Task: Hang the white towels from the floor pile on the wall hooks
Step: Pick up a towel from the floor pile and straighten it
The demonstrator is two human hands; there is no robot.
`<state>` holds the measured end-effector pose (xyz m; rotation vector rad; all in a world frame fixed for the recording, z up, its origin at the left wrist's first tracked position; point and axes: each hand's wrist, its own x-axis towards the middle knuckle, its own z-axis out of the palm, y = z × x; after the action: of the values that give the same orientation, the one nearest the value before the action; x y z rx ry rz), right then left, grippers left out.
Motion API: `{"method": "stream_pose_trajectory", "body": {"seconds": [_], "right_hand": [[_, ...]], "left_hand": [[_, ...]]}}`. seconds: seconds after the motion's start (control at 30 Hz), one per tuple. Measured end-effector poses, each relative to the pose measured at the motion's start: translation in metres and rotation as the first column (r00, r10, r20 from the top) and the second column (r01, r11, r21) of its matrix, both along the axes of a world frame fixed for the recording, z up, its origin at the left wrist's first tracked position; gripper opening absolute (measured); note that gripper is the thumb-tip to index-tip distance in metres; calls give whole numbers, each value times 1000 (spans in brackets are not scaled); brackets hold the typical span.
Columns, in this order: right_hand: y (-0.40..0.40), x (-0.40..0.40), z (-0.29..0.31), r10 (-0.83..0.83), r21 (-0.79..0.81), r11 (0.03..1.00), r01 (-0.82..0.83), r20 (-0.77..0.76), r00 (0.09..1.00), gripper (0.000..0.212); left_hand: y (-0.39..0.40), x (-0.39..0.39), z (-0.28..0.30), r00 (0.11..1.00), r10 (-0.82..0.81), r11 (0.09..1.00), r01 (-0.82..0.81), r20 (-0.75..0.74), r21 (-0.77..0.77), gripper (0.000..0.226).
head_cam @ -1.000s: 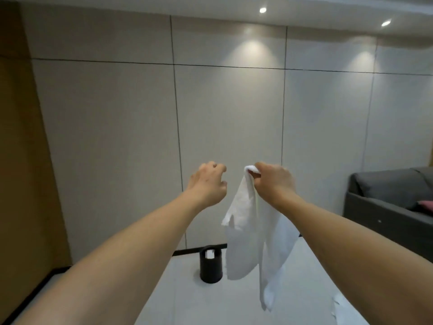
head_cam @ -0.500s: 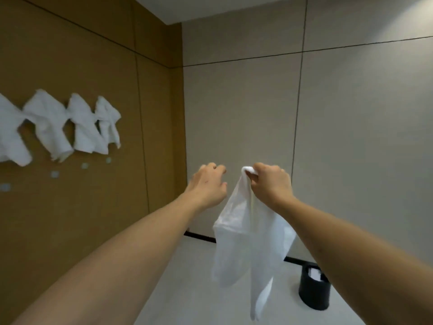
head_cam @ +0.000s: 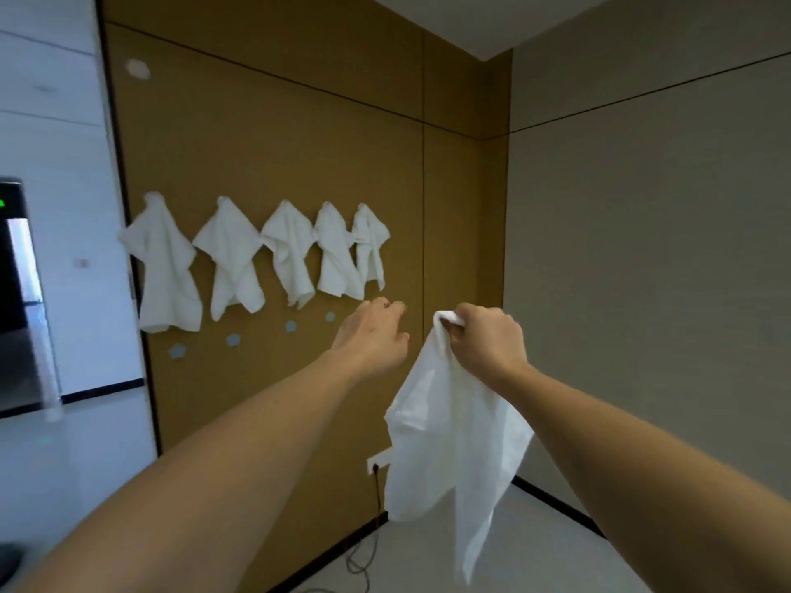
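Note:
A white towel [head_cam: 449, 455] hangs from my right hand [head_cam: 488, 342], which grips its bunched top corner at chest height. My left hand [head_cam: 374, 336] is raised just left of it with fingers curled and nothing in them. On the brown wall panel [head_cam: 299, 143] several white towels [head_cam: 233, 258] hang in a row on an upper line of hooks. Below them runs a lower row of small pale round hooks [head_cam: 233, 339], bare, slanting up toward my left hand. The floor pile is out of view.
A white wall socket [head_cam: 379, 462] sits low on the brown panel, with a dark cable [head_cam: 364, 558] trailing to the floor. A dark appliance [head_cam: 17, 293] stands at the far left. The grey wall [head_cam: 642, 271] meets the brown panel at the corner on the right.
The view has swung left from the grey wall to the brown panel with the hung towels. Both hands keep their pose; the right still holds the towel. The black bin has left view.

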<state>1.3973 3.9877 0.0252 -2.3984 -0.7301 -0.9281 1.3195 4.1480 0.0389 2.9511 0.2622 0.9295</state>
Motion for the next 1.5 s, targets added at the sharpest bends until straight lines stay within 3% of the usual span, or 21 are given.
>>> {"method": "stream_pose_trajectory", "body": {"seconds": [0.33,0.6,0.73,1.03,1.2,1.5], "right_hand": [[104,59,14,281,47,959,-279,-44,959,20],[188,63,-8,420,47,908,-417,-97,902,25],[232,63,-21,448,36,894,-447,-134,884,34],[353,64,-41,502,38,862,-505,-187,844,25],[419,68,-49,503,27,860,-509,-210,838,35],[530,94,-80,546,43,828,-560,-295,784,23]], "left_hand": [[75,26,20,980,194,977,-197,37,88,44],[149,19,-15,963,265,960,-269,54,76,35],[194,16,-31,956,289,955,-291,45,56,37],[317,17,-62,953,300,954,-301,51,7,32],[389,19,-78,946,318,948,-316,60,-37,24],[476,25,-103,949,314,930,-305,16,-206,36]]}}
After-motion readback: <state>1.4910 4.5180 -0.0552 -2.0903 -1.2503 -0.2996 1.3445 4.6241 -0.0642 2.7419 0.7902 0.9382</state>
